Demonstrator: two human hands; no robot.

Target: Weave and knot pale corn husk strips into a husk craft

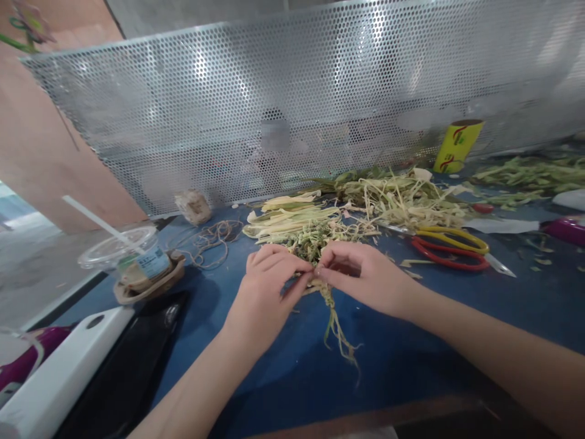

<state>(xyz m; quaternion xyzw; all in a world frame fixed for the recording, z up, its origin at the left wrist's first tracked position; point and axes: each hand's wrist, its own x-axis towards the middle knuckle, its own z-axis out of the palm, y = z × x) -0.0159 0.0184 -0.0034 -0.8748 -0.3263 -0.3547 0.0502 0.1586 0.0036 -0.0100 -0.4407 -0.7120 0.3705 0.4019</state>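
At the middle of the blue table, my left hand and my right hand meet, thumbs and fingers pinched together on a thin plant-fibre braid. Loose strands of the braid hang toward me below the fingertips. The exact spot being pinched is hidden by the fingers. Right behind the hands lies a green, tangled leafy bunch. Flat pale corn husks are laid out beyond it, and a larger heap of husk strips spreads to the right.
Scissors with red and yellow handles and a purple-handled knife lie right. Left are coiled twine and a plastic cup with a straw. A yellow tube stands by the perforated metal screen.
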